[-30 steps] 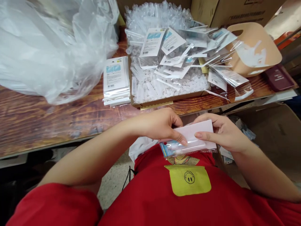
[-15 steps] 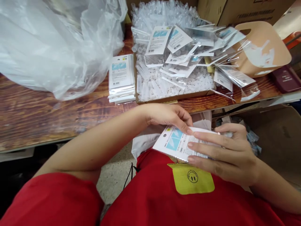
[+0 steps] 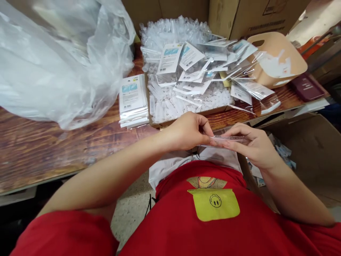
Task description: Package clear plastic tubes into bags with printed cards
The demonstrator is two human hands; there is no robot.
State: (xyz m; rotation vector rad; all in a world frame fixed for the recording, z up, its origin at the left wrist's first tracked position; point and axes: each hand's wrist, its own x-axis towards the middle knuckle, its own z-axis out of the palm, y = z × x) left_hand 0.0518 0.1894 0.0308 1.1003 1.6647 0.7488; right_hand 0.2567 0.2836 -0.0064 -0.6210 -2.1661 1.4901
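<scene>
Between my hands, over my lap just off the table's front edge, is a clear plastic packet [image 3: 226, 139], seen nearly edge-on. My left hand [image 3: 190, 131] pinches its left end between thumb and fingers. The other end is gripped by my right hand [image 3: 250, 144], thumb below and fingers above. Beyond them a shallow cardboard tray [image 3: 218, 109] holds many small translucent tubes [image 3: 173, 32] and white pieces [image 3: 191, 101]. Several packets with printed cards [image 3: 169, 58] lie loosely on top. Left of the tray sits a neat stack of carded packets [image 3: 131, 97].
A large translucent plastic bag [image 3: 61, 71] covers the table's left part. At the right are a tan bin [image 3: 290, 57] with white strips and a dark red case [image 3: 306, 86]. An open cardboard box [image 3: 314, 153] with packets stands below, right of my lap.
The packet has turned from showing its printed face to nearly edge-on. My right hand has moved up and its spread fingers have closed into a pinch. The camera view has shifted slightly.
</scene>
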